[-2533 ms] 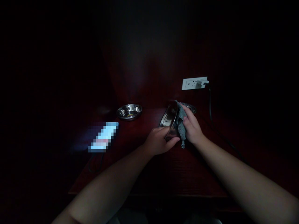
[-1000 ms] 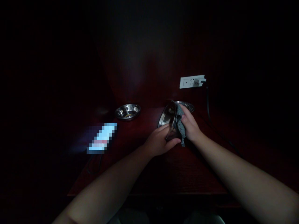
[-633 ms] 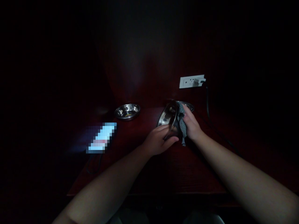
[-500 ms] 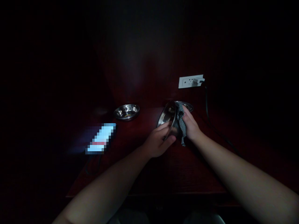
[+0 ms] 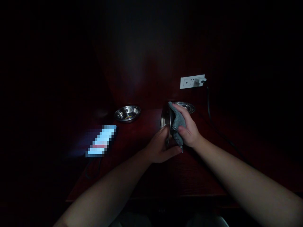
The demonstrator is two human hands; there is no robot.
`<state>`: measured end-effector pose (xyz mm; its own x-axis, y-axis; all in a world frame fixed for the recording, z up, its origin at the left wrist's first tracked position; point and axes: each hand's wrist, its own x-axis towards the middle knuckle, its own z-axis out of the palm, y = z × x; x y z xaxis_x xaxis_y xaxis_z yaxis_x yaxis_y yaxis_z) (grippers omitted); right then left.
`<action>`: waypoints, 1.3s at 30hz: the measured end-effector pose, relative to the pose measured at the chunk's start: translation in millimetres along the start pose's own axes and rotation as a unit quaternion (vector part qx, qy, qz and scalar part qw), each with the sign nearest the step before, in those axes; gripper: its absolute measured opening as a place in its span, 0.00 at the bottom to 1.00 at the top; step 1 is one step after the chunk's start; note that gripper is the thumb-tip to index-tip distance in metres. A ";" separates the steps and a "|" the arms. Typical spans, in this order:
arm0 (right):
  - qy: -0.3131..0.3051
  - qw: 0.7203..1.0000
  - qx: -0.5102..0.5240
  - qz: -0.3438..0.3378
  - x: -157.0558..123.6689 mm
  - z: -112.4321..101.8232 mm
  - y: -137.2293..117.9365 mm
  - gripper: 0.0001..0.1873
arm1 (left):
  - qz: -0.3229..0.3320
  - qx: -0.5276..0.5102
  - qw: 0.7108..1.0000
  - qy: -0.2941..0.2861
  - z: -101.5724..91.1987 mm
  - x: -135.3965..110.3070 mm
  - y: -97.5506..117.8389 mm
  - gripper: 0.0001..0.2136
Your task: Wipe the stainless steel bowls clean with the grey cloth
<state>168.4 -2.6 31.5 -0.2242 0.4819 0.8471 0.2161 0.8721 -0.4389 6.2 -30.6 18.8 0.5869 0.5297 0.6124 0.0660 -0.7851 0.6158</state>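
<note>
A steel bowl is held on its edge above the dark red table, nearly side-on to me. My left hand grips its lower rim from below. My right hand presses a grey cloth against the bowl's outer side, fingers closed over the cloth. Most of the bowl is hidden behind the cloth and my hands.
A second steel bowl sits at the back left of the table, and a third steel dish lies behind my right hand. A lit phone lies at the left. A white wall socket holds a plug with a black cable.
The bowl has been turned more edge-on, hiding its inside. My right hand with the cloth has slid left and over the bowl's back. My left hand shifted slightly lower.
</note>
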 end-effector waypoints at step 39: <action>0.078 0.990 0.090 0.075 -1.9 5.0 12.9 0.29 | -0.003 0.122 0.988 0.094 7.0 -1.5 7.0 0.19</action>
<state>166.8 8.1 22.8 -0.0491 0.6010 0.7977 0.0592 0.7990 -0.5984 11.5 -39.2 18.8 0.4273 0.5667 0.7045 0.2750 -0.8237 0.4958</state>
